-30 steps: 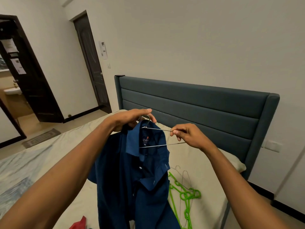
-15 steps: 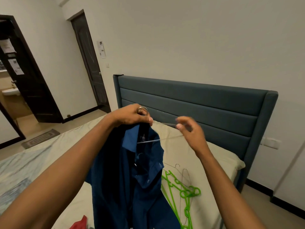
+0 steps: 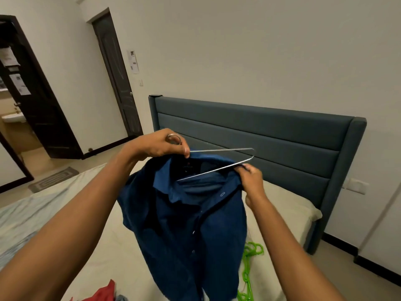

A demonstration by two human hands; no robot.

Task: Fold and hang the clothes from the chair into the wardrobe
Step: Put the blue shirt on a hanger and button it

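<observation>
Left hand [image 3: 160, 144] grips my one wire hanger [image 3: 219, 162] by its hook, right hand [image 3: 249, 177] pinches the collar of one blue shirt [image 3: 191, 222]. Both hang above the bed [image 3: 104, 253], clear of the headboard [image 3: 282, 144]; green hangers [image 3: 249, 268] lie near its right edge.

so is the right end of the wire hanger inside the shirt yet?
No. The wire hanger has its right end bare above the blue shirt, while the right hand pinches the collar beside it.

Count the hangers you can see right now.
At least 2: a metal wire hanger held in the blue shirt's collar, and green plastic hangers on the bed, partly hidden, number unclear.
</observation>
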